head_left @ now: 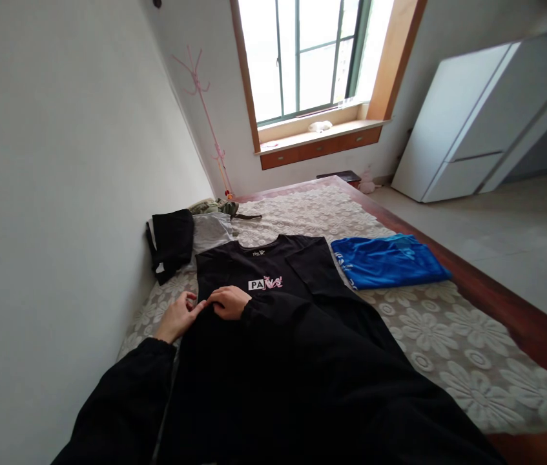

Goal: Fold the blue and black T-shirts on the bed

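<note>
Black shirt (273, 284) flat on bed (447, 349), one sleeve folded in. Left hand (176, 316) and right hand (228, 301) pinch its left edge, fingers curled. Blue shirt (389, 260) already folded near right edge; dark pile (172, 242) at wall untouched.

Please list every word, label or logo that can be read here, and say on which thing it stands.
"PA" in a white box, followed by pink artwork: on the chest of the black T-shirt.
Small white neck label on that shirt: too small to read.
White print on the blue garment: too blurred to read.
</note>
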Action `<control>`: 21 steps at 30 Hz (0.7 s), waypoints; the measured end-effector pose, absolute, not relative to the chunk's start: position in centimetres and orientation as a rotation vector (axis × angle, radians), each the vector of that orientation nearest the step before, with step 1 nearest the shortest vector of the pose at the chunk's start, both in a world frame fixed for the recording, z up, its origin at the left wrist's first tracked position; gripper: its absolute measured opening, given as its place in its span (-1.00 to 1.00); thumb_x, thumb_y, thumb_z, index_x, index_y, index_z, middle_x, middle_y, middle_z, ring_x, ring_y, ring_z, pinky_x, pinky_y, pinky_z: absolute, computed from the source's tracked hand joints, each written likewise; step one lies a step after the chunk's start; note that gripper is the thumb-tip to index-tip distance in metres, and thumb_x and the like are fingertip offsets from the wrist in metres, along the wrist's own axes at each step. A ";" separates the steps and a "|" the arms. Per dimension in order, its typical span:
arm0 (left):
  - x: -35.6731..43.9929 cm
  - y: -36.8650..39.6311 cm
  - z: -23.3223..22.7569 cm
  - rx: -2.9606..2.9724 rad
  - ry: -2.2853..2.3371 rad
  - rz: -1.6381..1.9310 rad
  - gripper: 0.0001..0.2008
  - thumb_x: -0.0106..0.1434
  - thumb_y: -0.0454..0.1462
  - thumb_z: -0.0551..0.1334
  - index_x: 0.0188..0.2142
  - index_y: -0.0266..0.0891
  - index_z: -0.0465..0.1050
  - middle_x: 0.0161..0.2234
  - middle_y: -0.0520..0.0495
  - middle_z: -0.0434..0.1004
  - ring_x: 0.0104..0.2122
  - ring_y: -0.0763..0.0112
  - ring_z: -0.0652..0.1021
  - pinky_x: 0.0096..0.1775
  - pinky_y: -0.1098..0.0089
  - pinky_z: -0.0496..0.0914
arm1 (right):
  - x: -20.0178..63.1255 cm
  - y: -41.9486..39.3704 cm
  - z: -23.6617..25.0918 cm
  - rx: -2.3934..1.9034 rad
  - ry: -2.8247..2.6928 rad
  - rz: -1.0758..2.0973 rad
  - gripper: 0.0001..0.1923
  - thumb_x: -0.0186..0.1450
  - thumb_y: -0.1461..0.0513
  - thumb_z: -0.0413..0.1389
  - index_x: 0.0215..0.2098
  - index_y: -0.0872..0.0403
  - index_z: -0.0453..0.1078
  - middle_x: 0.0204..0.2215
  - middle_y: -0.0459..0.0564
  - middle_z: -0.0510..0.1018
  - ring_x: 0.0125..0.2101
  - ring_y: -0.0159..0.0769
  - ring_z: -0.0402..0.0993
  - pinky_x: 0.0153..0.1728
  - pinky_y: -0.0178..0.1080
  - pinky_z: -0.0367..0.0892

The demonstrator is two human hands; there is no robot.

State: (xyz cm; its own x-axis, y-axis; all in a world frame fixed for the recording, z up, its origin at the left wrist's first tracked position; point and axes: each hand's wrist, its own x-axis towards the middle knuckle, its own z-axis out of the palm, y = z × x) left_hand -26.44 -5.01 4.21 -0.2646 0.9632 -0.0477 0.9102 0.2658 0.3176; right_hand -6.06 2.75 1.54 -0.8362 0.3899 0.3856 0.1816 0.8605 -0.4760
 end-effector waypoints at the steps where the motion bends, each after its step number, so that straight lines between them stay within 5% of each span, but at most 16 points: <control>1: -26.4 -6.0 4.1 1.782 2.297 0.319 -0.66 0.32 0.04 0.19 -0.15 -0.16 0.44 -0.31 -0.10 0.63 -0.28 0.19 0.62 -0.28 0.33 0.37 | -6.1 2.7 1.6 -0.436 -2.554 0.589 -0.65 0.33 0.32 0.07 0.01 -0.02 0.55 -0.08 -0.06 0.66 -0.10 -0.26 0.51 -0.02 -0.24 0.36; 5: -26.8 -7.5 3.8 1.711 2.333 0.273 -0.70 0.39 -0.04 0.07 -0.25 -0.16 0.45 -0.28 -0.12 0.63 -0.24 0.20 0.62 -0.22 0.33 0.39 | -5.9 2.5 1.6 -0.508 -2.532 0.474 -0.71 0.40 0.21 0.08 0.02 -0.04 0.55 0.07 -0.03 0.60 0.06 -0.17 0.42 0.11 -0.11 0.29; 9: -27.2 -7.4 4.0 1.642 2.336 0.219 -0.67 0.42 -0.10 -0.01 -0.23 -0.17 0.46 -0.25 -0.13 0.66 -0.22 0.23 0.63 -0.22 0.36 0.40 | -5.9 2.2 0.9 -0.704 -2.525 0.378 -0.50 0.42 -0.02 0.09 0.27 -0.07 0.37 0.37 0.03 0.29 0.38 0.04 0.06 0.32 0.20 -0.02; 17: -27.6 -6.0 5.8 1.752 2.261 -0.047 -0.72 0.35 -0.09 0.10 -0.36 -0.18 0.47 -0.32 -0.15 0.64 -0.23 0.12 0.62 -0.23 0.31 0.36 | -5.8 2.9 0.5 -0.705 -2.701 0.490 -0.37 0.49 -0.12 -0.18 0.40 -0.05 0.20 0.43 0.00 0.18 0.44 0.00 -0.07 0.39 0.29 -0.27; 21: -27.1 -3.4 6.3 1.762 2.294 -0.043 -0.59 0.38 -0.01 0.06 -0.04 -0.23 0.48 -0.13 -0.25 0.64 -0.08 0.05 0.61 -0.13 0.26 0.42 | -6.4 3.2 0.5 -0.708 -2.676 0.586 -0.45 0.50 -0.05 -0.12 0.35 -0.07 0.27 0.40 -0.03 0.24 0.43 -0.08 -0.01 0.40 0.20 -0.17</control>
State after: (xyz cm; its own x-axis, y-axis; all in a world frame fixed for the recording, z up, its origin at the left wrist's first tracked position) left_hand -27.11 -3.36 6.27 -0.2391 0.9473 -0.2131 0.9547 0.2694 0.1263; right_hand -6.42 3.22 0.54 -0.8295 0.5255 0.1889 0.3984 0.7940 -0.4592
